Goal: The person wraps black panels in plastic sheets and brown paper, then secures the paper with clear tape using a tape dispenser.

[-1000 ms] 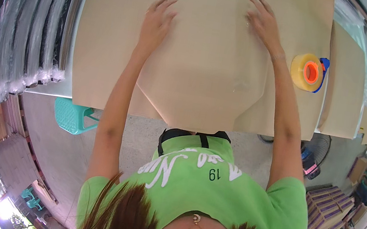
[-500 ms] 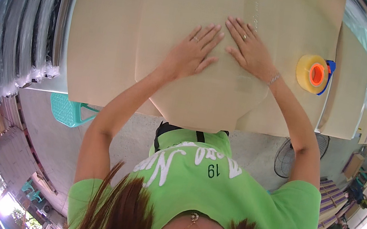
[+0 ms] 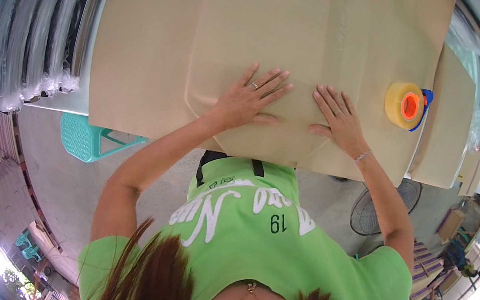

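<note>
Your broad, flat, tan-brown cardboard sheet (image 3: 266, 22) lies across the pale worktop (image 3: 72, 102) in front of you, its near edge close to your waist. Faint raised lines run through it, and a thin, shiny, wrinkled streak (image 3: 342, 31) shows right of its middle.

Your left hand (image 3: 252, 102), with a ring on one finger, lies palm down on the near part of the sheet, its fingers spread and pointing away and to the right. Your right hand (image 3: 338, 122), with a thin silvery bracelet (image 3: 362, 156) at the wrist, lies palm down just beside it, fingers angled away and to the left. Your grip is released on both sides, and the two hands are apart.

Near the sheet's right edge sits a thick yellow roll of tape with an orange core (image 3: 399, 106), in a blue holder (image 3: 427, 99). To your left stands a row of flat panels wrapped in clear plastic (image 3: 34, 23). Below the worktop are a turquoise plastic stool (image 3: 80, 138) on your left and a round dark wire fan (image 3: 368, 213) on your right.
</note>
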Demonstrator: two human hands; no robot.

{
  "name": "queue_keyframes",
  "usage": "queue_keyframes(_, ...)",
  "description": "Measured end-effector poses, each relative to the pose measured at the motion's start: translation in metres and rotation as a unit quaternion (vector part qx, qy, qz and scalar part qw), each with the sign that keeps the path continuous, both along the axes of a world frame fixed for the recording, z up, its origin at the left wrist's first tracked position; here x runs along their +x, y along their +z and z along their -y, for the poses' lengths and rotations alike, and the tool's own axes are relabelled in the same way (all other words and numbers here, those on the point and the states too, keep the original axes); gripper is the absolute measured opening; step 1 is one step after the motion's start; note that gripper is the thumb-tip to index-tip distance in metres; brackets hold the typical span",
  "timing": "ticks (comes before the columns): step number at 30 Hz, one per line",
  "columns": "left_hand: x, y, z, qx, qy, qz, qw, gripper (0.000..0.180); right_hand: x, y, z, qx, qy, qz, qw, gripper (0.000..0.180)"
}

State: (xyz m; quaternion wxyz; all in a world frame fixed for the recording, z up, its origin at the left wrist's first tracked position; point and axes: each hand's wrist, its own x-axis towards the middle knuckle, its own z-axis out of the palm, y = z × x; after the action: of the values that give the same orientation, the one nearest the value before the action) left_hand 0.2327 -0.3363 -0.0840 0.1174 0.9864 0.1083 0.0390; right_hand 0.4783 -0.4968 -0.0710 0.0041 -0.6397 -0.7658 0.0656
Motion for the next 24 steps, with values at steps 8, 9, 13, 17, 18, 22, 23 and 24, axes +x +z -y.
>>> queue_keyframes(8, -0.001, -0.012, 0.003, 0.107, 0.013, 0.043, 0.993, 0.078, -0.035, 0.003, 0.000, 0.033, -0.076, -0.039, 0.996, 0.076)
queue_keyframes(9, -0.002, -0.013, 0.002, 0.110, 0.014, 0.045, 0.993, 0.078, -0.054, 0.005, -0.003, 0.048, -0.096, -0.076, 0.991, 0.076)
queue_keyframes(13, -0.003, -0.016, 0.003, 0.071, 0.023, 0.090, 0.993, 0.077, -0.083, -0.004, -0.022, 0.068, -0.151, -0.116, 0.979, 0.083)
queue_keyframes(17, -0.028, -0.022, -0.002, 0.066, 0.039, 0.081, 0.994, 0.074, -0.086, -0.012, -0.023, 0.059, -0.141, -0.080, 0.985, 0.085)
queue_keyframes(18, -0.040, -0.024, -0.008, 0.066, 0.043, 0.074, 0.994, 0.073, -0.087, -0.011, -0.024, 0.057, -0.146, -0.087, 0.984, 0.085)
queue_keyframes(22, -0.092, -0.004, -0.033, 0.036, 0.109, 0.041, 0.993, 0.068, -0.090, -0.005, -0.025, 0.031, -0.173, -0.091, 0.980, 0.087)
queue_keyframes(23, -0.103, -0.003, -0.038, 0.029, 0.129, 0.038, 0.991, 0.066, -0.090, -0.006, -0.025, 0.034, -0.175, -0.088, 0.980, 0.087)
queue_keyframes(24, -0.114, -0.002, -0.043, 0.021, 0.150, 0.036, 0.988, 0.065, -0.091, -0.007, -0.026, 0.035, -0.176, -0.085, 0.980, 0.087)
